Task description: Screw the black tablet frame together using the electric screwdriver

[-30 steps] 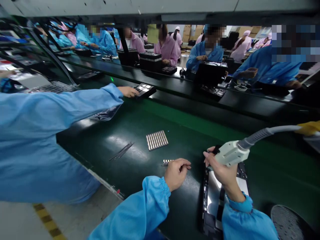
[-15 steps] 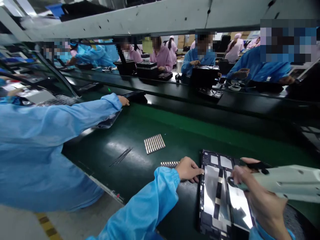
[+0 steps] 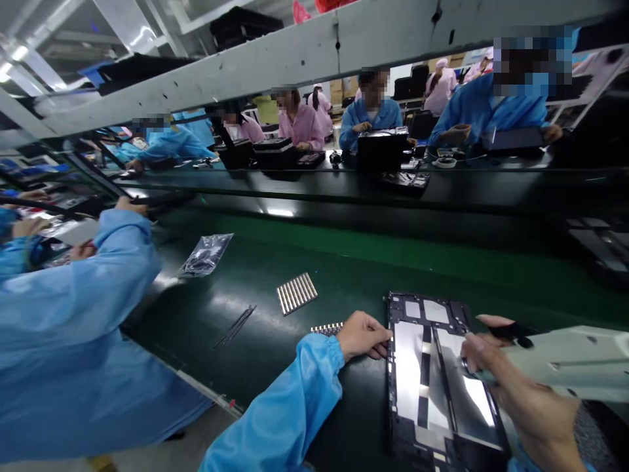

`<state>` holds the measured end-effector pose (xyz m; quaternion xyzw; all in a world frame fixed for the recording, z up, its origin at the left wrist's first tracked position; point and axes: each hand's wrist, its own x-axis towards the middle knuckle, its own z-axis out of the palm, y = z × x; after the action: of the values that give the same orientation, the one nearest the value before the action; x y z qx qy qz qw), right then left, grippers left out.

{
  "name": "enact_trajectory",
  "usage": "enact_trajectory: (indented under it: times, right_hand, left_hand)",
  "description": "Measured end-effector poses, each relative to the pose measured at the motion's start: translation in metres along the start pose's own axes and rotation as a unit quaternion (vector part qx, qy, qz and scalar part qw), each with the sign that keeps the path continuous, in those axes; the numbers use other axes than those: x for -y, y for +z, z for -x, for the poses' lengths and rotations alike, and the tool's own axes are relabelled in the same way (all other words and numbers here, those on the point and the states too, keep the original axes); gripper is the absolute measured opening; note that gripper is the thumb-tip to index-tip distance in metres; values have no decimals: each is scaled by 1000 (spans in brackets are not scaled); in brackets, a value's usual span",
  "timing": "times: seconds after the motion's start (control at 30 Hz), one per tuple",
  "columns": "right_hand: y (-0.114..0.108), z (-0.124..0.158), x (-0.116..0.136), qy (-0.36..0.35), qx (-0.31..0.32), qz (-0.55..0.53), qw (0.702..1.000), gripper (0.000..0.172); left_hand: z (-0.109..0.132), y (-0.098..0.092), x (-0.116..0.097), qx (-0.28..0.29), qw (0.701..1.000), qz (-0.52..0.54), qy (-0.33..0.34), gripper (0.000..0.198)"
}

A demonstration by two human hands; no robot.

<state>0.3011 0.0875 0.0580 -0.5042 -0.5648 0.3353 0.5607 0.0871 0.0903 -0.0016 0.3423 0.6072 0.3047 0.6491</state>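
Note:
An open tablet chassis [image 3: 422, 380] with shiny metal panels lies flat on the dark green belt [image 3: 344, 262] in front of me. My left hand [image 3: 364, 335] rests at its left edge, fingers curled against the frame. My right hand [image 3: 515, 380] is wrapped round a pale grey electric screwdriver [image 3: 570, 364], whose tip points at the chassis's right half. A small strip of parts [image 3: 328, 327] lies just left of my left hand. Farther out lie a ribbed silver plate [image 3: 296, 292] and thin tweezers [image 3: 236, 324].
A co-worker in a blue coat [image 3: 73, 328] stands close on my left, the arm pulled back near the rack. A clear plastic bag [image 3: 205, 254] lies on the belt. Across the line several people in blue and pink coats work at black boxes [image 3: 381, 149]. A grey beam [image 3: 295, 59] runs overhead.
The co-worker's arm has drawn back left from the far side of the belt, uncovering the plastic bag. The view has tilted up. My hands stay at the chassis.

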Motion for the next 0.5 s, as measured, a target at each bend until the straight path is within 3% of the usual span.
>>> enact_trajectory:
  times: [0.5]
  right_hand:
    - [-4,2,-3,-14,37,-35,999,26]
  left_hand:
    - [-3,2,-2,-19,1000,-22,-10,24]
